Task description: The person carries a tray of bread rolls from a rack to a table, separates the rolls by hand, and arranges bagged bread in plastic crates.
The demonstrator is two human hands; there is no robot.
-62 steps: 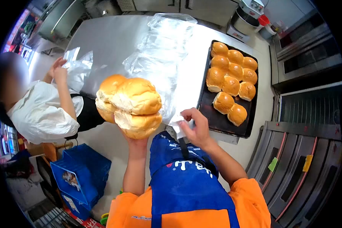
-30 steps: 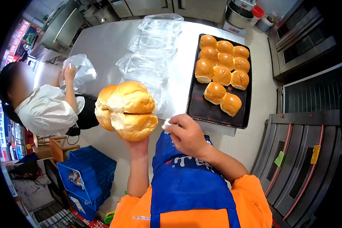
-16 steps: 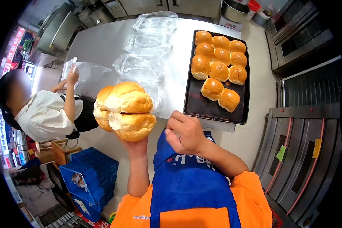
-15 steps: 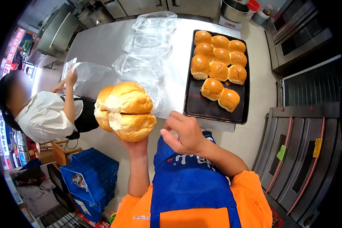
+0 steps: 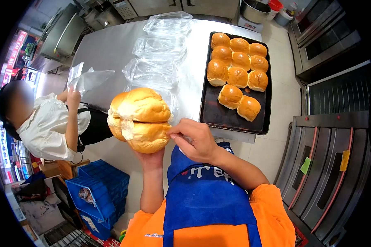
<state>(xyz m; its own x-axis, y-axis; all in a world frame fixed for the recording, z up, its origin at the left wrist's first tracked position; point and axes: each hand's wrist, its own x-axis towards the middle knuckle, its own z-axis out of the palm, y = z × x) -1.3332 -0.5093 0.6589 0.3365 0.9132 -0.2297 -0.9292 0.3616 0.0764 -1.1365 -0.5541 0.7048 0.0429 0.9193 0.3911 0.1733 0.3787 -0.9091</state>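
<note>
A joined cluster of golden bread rolls [image 5: 146,109] rests on my left hand [image 5: 150,157], which supports it from below; its fingers are mostly hidden behind the bread. Bent fingers of my right hand [image 5: 196,140] come together at the cluster's right edge, and their tips appear to touch the crust. Whatever lies between those fingertips is too small to make out. On the table, a dark baking tray [image 5: 224,119] carries more glossy brown rolls [image 5: 237,77], with bare tray at its near end. Clear plastic bags [image 5: 150,74] lie in a row left of the tray.
Across the steel table [image 5: 107,45], at the left, a co-worker [image 5: 49,123] in a white top holds a clear bag [image 5: 92,80]. Blue crates [image 5: 99,189] are stacked on the floor at lower left. Ovens [image 5: 325,164] line the right side.
My right hand has moved left until its fingertips meet the bread's edge. The bread has shifted slightly right. The co-worker's hands and bag have changed position.
</note>
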